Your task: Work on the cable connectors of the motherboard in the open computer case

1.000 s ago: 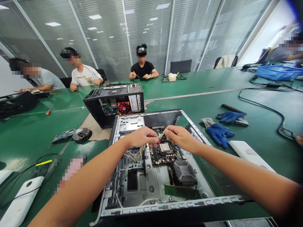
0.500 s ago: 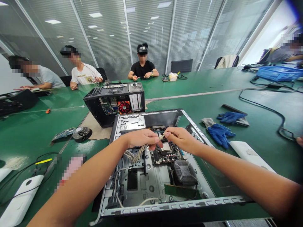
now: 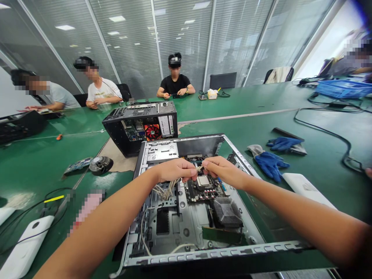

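Note:
A bundle of pale cables (image 3: 171, 189) rises from the left inside of an open computer case (image 3: 186, 254). My left hand (image 3: 177, 170) is closed around the bundle. Opposite it, my right hand (image 3: 219, 168) pinches the cables' end, and a short stretch shows between the two hands. Just below them lies a motherboard (image 3: 207, 194) with a square processor (image 3: 202, 181) exposed on it. A finned heatsink (image 3: 227, 212) rests in the case nearer to me, beside a green circuit board (image 3: 222, 235). My fingers partly hide the cable ends.
Behind the case stands a second black computer tower (image 3: 122, 145) with a red fan. Blue gloves (image 3: 269, 164) and a white power bank (image 3: 306, 189) lie to the right; another white device (image 3: 27, 244) is at left. Several people sit around the green table (image 3: 232, 116).
My hands stay almost in place on the cables, with only small shifts of the fingers. Across the table, the person in white has brought their hands together.

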The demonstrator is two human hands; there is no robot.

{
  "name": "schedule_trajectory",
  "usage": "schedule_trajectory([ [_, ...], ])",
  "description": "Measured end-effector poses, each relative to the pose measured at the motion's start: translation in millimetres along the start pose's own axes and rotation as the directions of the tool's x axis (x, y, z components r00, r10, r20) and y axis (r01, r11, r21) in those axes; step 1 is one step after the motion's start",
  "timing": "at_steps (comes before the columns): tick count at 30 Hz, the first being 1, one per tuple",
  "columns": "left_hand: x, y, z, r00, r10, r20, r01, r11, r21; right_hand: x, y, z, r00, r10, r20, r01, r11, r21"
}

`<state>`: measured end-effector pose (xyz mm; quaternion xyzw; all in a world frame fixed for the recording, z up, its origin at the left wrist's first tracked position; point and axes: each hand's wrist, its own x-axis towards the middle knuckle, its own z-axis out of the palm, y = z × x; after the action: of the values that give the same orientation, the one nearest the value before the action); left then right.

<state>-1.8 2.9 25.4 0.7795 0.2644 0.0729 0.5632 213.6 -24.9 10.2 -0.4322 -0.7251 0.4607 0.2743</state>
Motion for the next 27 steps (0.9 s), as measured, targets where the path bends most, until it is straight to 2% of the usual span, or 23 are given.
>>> schedule_trajectory([
  [4, 0, 0, 0, 1.0, 0.019, 0.019, -0.02, 0.999, 0.047, 0, 3, 0, 0.991, 0.087, 0.105, -0.119, 0.927, 0.355],
  [8, 1, 0, 1, 0.999, 0.037, -0.011, -0.036, 0.995, 0.09, 1, 6, 1, 0.967, 0.167, 0.193, -0.243, 0.839, 0.487],
  [12, 1, 0, 3, 1.0, 0.02, -0.02, -0.02, 1.0, -0.018, 3, 6, 2, 0.983, 0.124, 0.133, -0.173, 0.865, 0.472],
  [16, 1, -2, 5, 0.999, -0.018, 0.026, 0.021, 0.995, -0.097, 2, 0, 2, 0.993, 0.054, 0.11, -0.085, 0.949, 0.304],
  [19, 1, -2, 5, 1.0, -0.001, 0.023, 0.003, 0.998, -0.066, 1, -4, 2, 0.991, 0.045, 0.124, -0.073, 0.971, 0.228],
  [23, 1, 0, 3, 1.0, -0.007, -0.02, 0.009, 0.997, 0.081, 2, -4, 2, 0.991, 0.083, 0.109, -0.105, 0.97, 0.218],
  [27, 2, 0, 1, 0.998, -0.035, -0.044, 0.04, 0.993, 0.11, 2, -1, 2, 0.991, 0.085, 0.106, -0.109, 0.965, 0.239],
])
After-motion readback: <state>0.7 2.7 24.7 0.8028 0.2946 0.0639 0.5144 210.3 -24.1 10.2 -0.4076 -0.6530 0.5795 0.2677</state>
